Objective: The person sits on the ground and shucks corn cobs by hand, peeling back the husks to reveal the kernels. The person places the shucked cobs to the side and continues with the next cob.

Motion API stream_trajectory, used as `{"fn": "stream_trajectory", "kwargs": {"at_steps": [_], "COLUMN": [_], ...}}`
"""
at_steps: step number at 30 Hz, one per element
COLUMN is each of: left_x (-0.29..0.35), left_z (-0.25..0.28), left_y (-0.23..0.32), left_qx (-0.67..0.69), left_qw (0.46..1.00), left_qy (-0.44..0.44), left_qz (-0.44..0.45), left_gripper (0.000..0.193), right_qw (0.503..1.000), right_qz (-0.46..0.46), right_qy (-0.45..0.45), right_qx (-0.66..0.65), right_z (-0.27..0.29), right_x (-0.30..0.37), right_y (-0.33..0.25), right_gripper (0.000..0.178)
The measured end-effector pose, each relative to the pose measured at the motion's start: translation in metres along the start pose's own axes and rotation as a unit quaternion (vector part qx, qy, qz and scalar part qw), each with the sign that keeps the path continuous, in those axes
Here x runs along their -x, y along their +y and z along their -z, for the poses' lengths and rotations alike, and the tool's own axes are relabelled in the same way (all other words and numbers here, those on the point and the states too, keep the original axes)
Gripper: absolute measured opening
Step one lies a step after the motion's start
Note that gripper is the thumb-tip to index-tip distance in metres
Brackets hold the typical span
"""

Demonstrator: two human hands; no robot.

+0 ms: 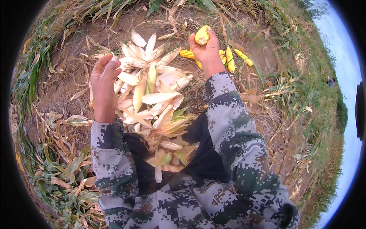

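Note:
My right hand (210, 54), stretched forward, grips a bare yellow corn cob (202, 36) with its pale stalk end facing me. Just beyond and beside that wrist, several husked yellow cobs (230, 60) lie on the soil. My left hand (104, 86) is raised at the left edge of a heap of corn ears in pale husks (158, 98). Its fingers are curled with the thumb pressed near them; whether anything small is pinched there is hidden. Loose husk leaves (167, 129) lie between my legs, at the near side of the heap.
Dry stalks and leaves (57, 129) litter the ground on the left. More fallen corn plants (95, 11) curve along the far side. Brown soil (263, 45) with straw shows to the right of the husked cobs, and green grass (324, 126) grows farther right.

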State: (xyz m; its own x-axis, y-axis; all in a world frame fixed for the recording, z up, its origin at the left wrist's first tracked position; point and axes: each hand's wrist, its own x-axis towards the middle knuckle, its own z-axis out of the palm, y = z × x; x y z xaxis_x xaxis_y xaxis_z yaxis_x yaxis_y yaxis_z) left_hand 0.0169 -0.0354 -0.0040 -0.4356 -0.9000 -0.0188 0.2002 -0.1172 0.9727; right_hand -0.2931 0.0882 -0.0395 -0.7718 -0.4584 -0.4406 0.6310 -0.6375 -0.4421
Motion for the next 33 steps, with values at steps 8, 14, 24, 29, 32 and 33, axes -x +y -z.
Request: {"fn": "stream_trajectory", "kwargs": {"at_steps": [8,14,24,29,32,33], "left_x": [0.001,0.000,-0.003,-0.005,-0.007,-0.009], "left_z": [-0.001,-0.001,0.005,0.013,0.014,0.013], "left_y": [0.003,0.006,0.015,0.017,0.021,0.025], "left_qx": [-0.049,-0.052,-0.074,-0.052,-0.025,-0.016], "left_qw": [0.998,0.998,0.995,0.994,0.998,0.999], "left_qy": [-0.036,-0.044,-0.051,-0.046,-0.022,-0.010], "left_qz": [-0.009,-0.010,-0.045,-0.082,-0.054,-0.038], "left_gripper": [0.042,0.030,0.028,0.027,0.024,0.022], "right_qw": [0.980,0.957,0.900,0.807,0.750,0.734], "right_qz": [-0.109,-0.155,-0.117,-0.119,-0.131,-0.141], "right_qy": [-0.027,-0.086,-0.095,-0.161,-0.171,-0.174], "right_qx": [0.162,0.228,0.409,0.555,0.625,0.641], "right_z": [0.018,0.008,0.038,0.052,0.076,0.088], "right_x": [-0.003,0.020,0.027,0.026,0.015,0.012], "right_y": [0.025,0.051,0.081,0.101,0.119,0.130], "right_gripper": [0.036,0.023,0.020,0.028,0.033,0.034]}}
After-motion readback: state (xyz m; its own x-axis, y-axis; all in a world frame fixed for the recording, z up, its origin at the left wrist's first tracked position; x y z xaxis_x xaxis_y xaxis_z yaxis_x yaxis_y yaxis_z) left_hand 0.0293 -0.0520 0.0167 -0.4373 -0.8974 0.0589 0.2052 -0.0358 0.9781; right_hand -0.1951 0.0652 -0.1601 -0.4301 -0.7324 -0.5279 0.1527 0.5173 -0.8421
